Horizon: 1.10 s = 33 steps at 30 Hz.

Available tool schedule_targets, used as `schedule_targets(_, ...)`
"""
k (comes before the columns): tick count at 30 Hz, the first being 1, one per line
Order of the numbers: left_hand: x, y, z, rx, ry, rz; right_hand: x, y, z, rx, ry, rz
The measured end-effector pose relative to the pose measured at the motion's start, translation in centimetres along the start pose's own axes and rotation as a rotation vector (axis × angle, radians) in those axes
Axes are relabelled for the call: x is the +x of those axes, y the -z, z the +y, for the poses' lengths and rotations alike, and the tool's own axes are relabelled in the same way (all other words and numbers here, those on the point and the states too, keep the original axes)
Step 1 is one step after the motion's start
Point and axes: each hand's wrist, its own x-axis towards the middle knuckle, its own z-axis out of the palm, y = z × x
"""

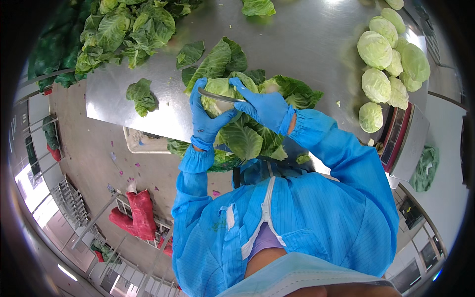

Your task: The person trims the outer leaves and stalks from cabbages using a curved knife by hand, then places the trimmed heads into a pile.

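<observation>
Green cabbage (218,86), cupped by left hand (205,122), sits beside right hand (268,109) gripping a knife (216,96).

You're in a produce-processing room here: broad steel table (307,49), pale cabbages (374,49) massed, leaf heap (116,34), red sacks (141,210)!

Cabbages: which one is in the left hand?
The pale green head cupped in the left hand, with the knife blade across it; the pale heads far right lie loose on the table.
</observation>
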Motion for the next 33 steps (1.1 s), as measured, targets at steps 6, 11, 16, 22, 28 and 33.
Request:
schedule_targets(6, 0.8, 0.2, -0.5, -0.058, 0.061, -0.021, 1.8, -0.9, 0.5, -0.068, 0.014, -0.006)
schedule_targets(11, 0.8, 0.1, -0.2, -0.019, 0.041, -0.002, 2.0, -2.1, 1.0, -0.035, 0.111, 0.184)
schedule_targets(16, 0.6, -0.3, 0.2, -0.044, 0.071, 0.031, 2.1, -2.1, -0.1, -0.086, 0.054, 0.210)
schedule_targets(22, 0.3, -0.6, 0.1, 0.139, 0.004, 0.072, 2.0, -2.6, -0.4, -0.115, 0.034, 0.290)
schedule_targets(28, -2.9, -1.8, 0.3, 0.352, -0.234, 0.106, 6.4, 1.3, 2.7, 0.437, -0.433, 0.251)
schedule_targets(33, -5.5, -1.9, -0.2, -0.087, -0.079, 0.265, 8.8, -0.1, 9.8, 0.323, -0.345, 0.385)
